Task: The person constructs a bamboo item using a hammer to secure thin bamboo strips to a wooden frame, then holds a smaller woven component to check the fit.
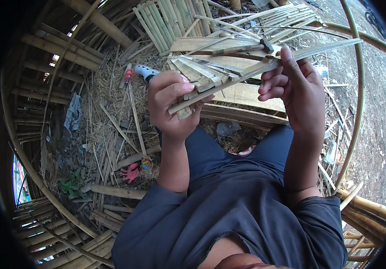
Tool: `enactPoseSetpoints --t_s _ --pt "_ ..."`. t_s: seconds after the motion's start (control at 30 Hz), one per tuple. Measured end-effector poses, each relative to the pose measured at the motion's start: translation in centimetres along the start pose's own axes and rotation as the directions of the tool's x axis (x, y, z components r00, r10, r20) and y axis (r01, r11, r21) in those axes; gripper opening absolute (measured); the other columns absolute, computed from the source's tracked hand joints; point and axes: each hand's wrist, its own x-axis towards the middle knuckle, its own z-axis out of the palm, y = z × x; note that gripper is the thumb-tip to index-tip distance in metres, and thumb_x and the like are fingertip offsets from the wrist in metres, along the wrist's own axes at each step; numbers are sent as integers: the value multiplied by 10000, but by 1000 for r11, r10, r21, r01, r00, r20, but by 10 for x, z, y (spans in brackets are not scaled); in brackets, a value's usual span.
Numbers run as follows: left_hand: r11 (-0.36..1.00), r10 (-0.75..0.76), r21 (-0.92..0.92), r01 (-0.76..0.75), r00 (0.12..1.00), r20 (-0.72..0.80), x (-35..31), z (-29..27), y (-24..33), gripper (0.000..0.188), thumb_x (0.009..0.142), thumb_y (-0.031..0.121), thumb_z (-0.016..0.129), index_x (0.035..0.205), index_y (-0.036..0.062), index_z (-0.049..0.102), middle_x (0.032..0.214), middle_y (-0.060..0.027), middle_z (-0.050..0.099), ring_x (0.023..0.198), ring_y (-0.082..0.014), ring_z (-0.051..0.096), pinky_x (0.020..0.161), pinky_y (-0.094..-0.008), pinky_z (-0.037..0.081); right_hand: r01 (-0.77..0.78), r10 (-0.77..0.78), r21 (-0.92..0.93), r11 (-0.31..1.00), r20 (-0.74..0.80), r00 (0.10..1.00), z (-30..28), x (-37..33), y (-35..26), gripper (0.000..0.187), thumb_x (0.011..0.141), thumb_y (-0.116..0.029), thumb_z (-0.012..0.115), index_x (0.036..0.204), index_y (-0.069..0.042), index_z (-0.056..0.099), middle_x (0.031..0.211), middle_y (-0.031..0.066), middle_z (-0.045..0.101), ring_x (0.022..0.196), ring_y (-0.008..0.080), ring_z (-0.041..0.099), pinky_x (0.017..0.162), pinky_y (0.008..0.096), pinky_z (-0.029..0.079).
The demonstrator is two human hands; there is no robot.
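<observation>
A long, thin split bamboo strip (229, 85) slants up to the right across the front of me, held in both hands. My left hand (171, 105) is closed around its lower left end. Farther along, my right hand (301, 87) pinches the strip between thumb and curled fingers. Behind it, several short split bamboo pieces (197, 71) fan out over a plank bench (251, 96); their near ends come close to my left fingers, and I cannot tell whether that hand grips any of them. A hammer (242, 49) lies on the bench beyond the strip.
Slatted bamboo panels (168, 22) lie past the bench. Bamboo slats (58, 49) form a wall at left. A red bottle (128, 74), a pink glove (130, 172) and loose sticks lie on the littered ground. A curved bamboo pole (359, 89) rises at right.
</observation>
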Motion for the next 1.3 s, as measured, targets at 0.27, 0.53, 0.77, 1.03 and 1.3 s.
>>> enactPoseSetpoints --t_s 0.27,0.53,0.77,1.03,1.3 --pt "992 -100 -85 96 994 -42 2 7 5 383 807 180 914 1075 83 658 1008 -62 613 904 -215 641 792 -343 538 -7 8 -32 999 29 1000 -3 -1 0 517 1039 -331 671 1006 165 527 831 279 684 649 288 743 561 362 648" --pt "999 43 25 -46 992 119 17 -4 -7 277 824 204 882 979 41 721 931 -77 712 874 -233 718 813 -345 584 -14 16 -31 999 37 999 -1 -3 0 521 1042 -340 665 951 159 548 796 269 683 621 275 732 543 343 637" --pt "997 -1 -73 14 984 177 23 -4 -5 268 829 225 864 973 33 744 881 -73 698 848 -208 714 724 -323 588 -7 6 -35 999 -29 1000 -6 -2 3 459 1045 -308 666 959 109 495 794 283 669 623 287 731 526 360 631" --pt "950 68 -312 4 974 218 16 -2 -27 363 731 310 911 964 58 790 848 -48 679 802 -200 690 795 -372 569 8 -10 -52 999 -25 1000 -9 -1 4 444 1048 -304 661 967 92 477 776 280 664 610 287 727 513 355 626" --pt "924 112 -383 3 955 276 11 0 -32 355 689 241 921 964 50 804 896 -55 721 812 -195 702 872 -422 603 12 -23 -156 988 -67 997 -10 -2 4 354 1106 -291 550 1060 60 527 741 183 671 571 233 708 462 323 593"
